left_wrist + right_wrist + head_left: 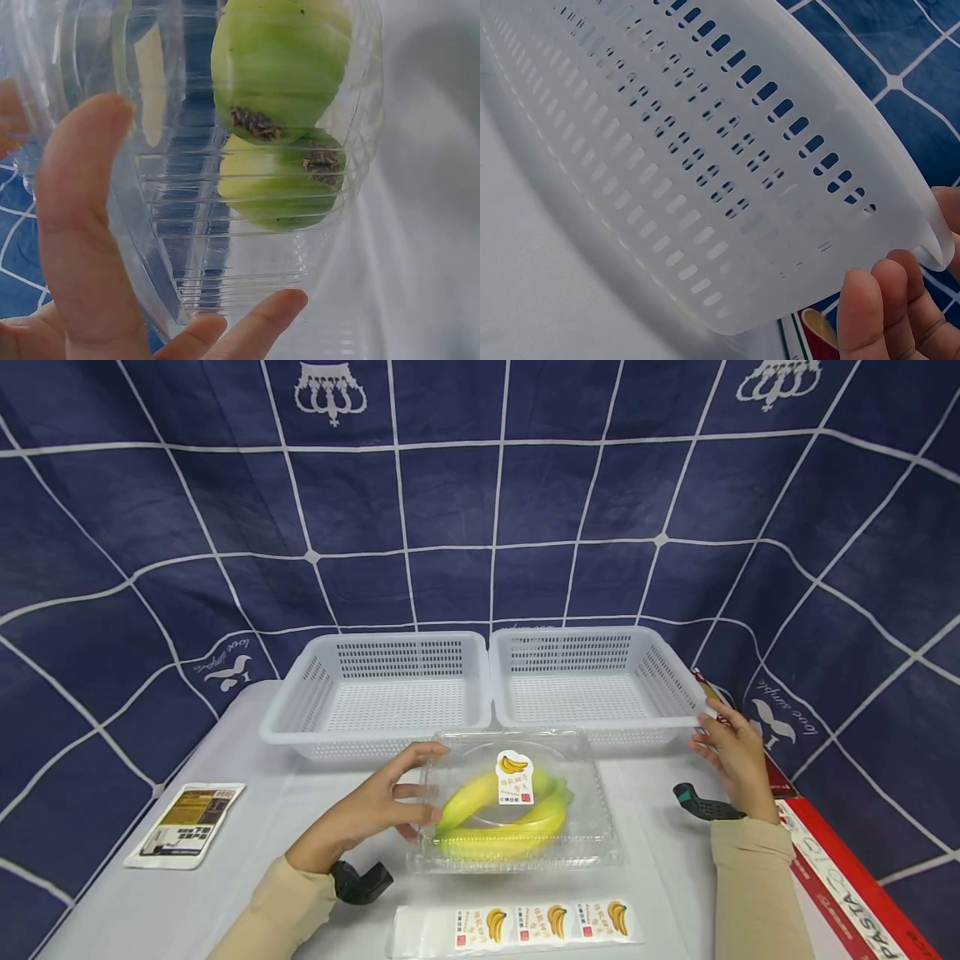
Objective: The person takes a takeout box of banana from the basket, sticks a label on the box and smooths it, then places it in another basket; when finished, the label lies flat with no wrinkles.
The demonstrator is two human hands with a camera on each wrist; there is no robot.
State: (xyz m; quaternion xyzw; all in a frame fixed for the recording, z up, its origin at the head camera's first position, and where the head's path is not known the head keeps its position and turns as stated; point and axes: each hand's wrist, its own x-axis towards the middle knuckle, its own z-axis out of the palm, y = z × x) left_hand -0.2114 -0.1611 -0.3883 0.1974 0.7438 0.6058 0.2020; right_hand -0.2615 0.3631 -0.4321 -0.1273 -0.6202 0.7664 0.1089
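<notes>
A clear plastic clamshell box [588,793] holds yellow bananas [498,843] with greenish ends. On its lid is a white banana sticker [514,778]. My left hand [382,806] grips the box's left side, fingers and thumb spread along that edge; the left wrist view has the thumb [79,217] against the clear wall near the banana tips [285,180]. At the right, my right hand [733,752] holds the front right corner of the right white basket [600,725]. Its fingers [861,311] curl below the rim in the right wrist view.
A second white basket [375,739] stands left of the first, behind the box. In front lies a strip of banana stickers [517,929]. A flat packet [186,827] is at the left, and a red pasta box [851,885] at the right edge. A dark blue curtain [450,493] hangs behind.
</notes>
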